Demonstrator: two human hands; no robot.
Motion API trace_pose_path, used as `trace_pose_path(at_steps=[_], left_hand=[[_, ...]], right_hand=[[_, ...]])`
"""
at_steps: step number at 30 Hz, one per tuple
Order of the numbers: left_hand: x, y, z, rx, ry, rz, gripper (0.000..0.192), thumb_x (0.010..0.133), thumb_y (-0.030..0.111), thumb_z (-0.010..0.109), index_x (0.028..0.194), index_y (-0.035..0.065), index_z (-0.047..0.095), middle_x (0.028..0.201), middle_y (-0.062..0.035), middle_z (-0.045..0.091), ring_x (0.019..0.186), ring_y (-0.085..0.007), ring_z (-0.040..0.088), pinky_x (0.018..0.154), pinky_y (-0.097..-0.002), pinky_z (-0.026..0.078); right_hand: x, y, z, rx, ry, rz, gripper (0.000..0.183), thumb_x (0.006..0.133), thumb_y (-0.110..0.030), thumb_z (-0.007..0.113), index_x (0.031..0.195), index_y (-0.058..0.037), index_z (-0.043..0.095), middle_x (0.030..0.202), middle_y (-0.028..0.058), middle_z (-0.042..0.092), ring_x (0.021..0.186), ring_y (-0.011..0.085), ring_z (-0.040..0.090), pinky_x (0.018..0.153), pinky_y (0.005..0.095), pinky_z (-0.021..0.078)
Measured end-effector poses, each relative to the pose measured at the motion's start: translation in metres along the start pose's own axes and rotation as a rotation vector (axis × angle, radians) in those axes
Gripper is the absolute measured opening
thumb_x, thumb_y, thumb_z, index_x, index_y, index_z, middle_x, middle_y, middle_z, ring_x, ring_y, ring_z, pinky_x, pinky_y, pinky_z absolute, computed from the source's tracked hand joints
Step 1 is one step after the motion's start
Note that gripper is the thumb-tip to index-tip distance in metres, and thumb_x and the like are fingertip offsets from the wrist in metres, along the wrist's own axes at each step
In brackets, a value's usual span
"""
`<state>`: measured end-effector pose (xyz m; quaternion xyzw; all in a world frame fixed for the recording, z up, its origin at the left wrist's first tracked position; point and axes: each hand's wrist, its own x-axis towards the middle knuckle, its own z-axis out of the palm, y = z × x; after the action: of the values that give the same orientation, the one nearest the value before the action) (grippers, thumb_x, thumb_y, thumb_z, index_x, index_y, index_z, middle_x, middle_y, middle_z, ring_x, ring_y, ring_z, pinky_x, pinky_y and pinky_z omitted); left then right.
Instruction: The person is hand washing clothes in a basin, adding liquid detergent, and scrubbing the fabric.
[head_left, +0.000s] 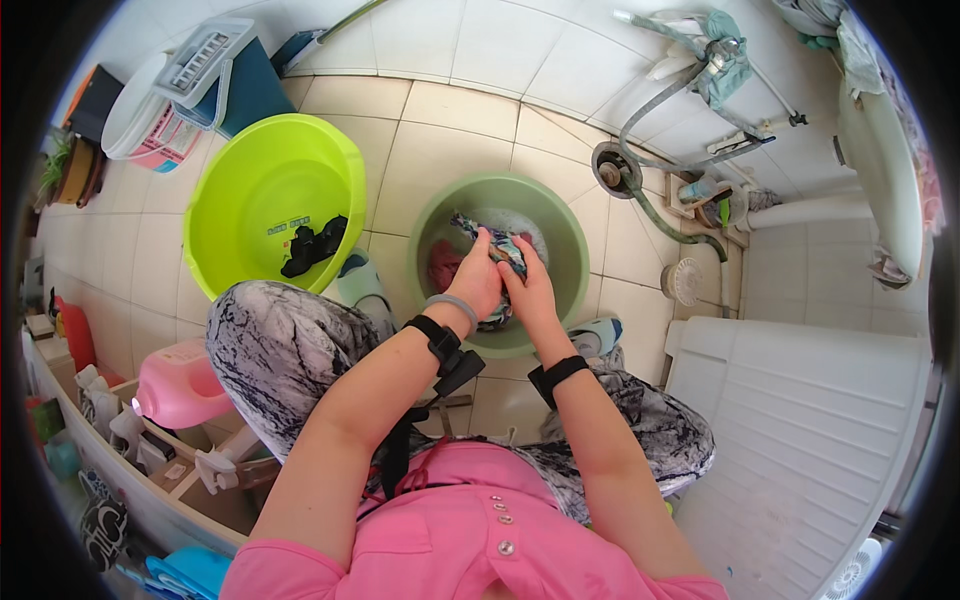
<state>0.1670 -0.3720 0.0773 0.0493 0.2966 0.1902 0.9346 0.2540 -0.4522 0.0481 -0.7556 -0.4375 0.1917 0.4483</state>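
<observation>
My left hand (478, 277) and my right hand (531, 289) are together over a round green basin (427, 199) on the floor between my feet. Both are closed around a multicoloured patterned cloth (508, 251), bunched up between them. Part of the same cloth hangs down below my hands into the basin. Sudsy water (517, 220) shows behind the cloth. A dark red cloth (444, 264) lies in the basin to the left of my hands. My fingers hide some of the patterned cloth.
At the left, a lime-green basin (255, 172) holds a black cloth (313, 246). A pink jug (180, 382) stands by my left knee. Behind are a blue bucket (259, 90) and a white pail (124, 120). A hose (656, 217) enters a floor drain (611, 172); a ridged white panel (802, 420) is at right.
</observation>
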Motion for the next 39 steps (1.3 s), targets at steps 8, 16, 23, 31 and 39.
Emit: trace_pose_path(at_steps=[8,16,23,31,39], left_hand=[[0.022,0.004,-0.057,0.07,0.174,-0.132,0.031,0.097,0.037,0.05,0.098,0.0059,0.055,0.093,-0.0097,0.063,0.078,-0.0231,0.062,0.068,-0.0387,0.053],[0.019,-0.019,-0.029,0.107,0.064,0.117,0.019,0.094,0.01,0.045,0.111,0.0042,0.054,0.104,-0.0076,0.06,0.092,-0.0185,0.059,0.072,-0.0351,0.051],[0.016,-0.004,-0.047,0.291,0.29,-0.048,0.032,0.101,0.035,0.042,0.117,0.0088,0.048,0.106,-0.0051,0.058,0.094,-0.0204,0.059,0.079,-0.0408,0.049],[-0.001,-0.005,0.002,0.414,0.048,0.102,0.03,0.099,0.025,0.049,0.124,0.0076,0.047,0.112,-0.0033,0.058,0.098,-0.0137,0.056,0.084,-0.0303,0.045],[-0.004,0.013,0.02,0.432,-0.04,0.126,0.023,0.091,0.023,0.059,0.103,0.0055,0.052,0.092,-0.0041,0.059,0.081,-0.0114,0.058,0.073,-0.0259,0.047]], right_hand=[[-0.031,-0.059,-0.008,-0.091,-0.199,-0.167,0.022,0.075,-0.024,0.074,0.083,-0.0056,0.065,0.077,0.0098,0.064,0.076,0.0299,0.063,0.064,0.0361,0.0483],[0.014,-0.012,-0.003,-0.037,0.073,0.416,0.029,0.087,-0.033,0.063,0.091,-0.0043,0.061,0.086,0.0172,0.064,0.077,0.0314,0.063,0.068,0.0374,0.0483],[-0.011,-0.044,0.017,-0.092,-0.061,0.213,0.03,0.092,-0.033,0.055,0.092,-0.0031,0.055,0.077,0.0203,0.059,0.073,0.038,0.059,0.067,0.0432,0.0461],[0.022,0.002,-0.024,0.278,0.185,0.375,0.045,0.098,-0.044,0.042,0.102,-0.0025,0.059,0.092,0.0111,0.064,0.08,0.0213,0.061,0.07,0.0358,0.0473],[0.015,-0.025,-0.058,0.418,-0.244,0.633,0.033,0.092,-0.035,0.063,0.106,-0.0049,0.06,0.096,0.0008,0.062,0.081,0.0085,0.054,0.07,0.0263,0.0459]])
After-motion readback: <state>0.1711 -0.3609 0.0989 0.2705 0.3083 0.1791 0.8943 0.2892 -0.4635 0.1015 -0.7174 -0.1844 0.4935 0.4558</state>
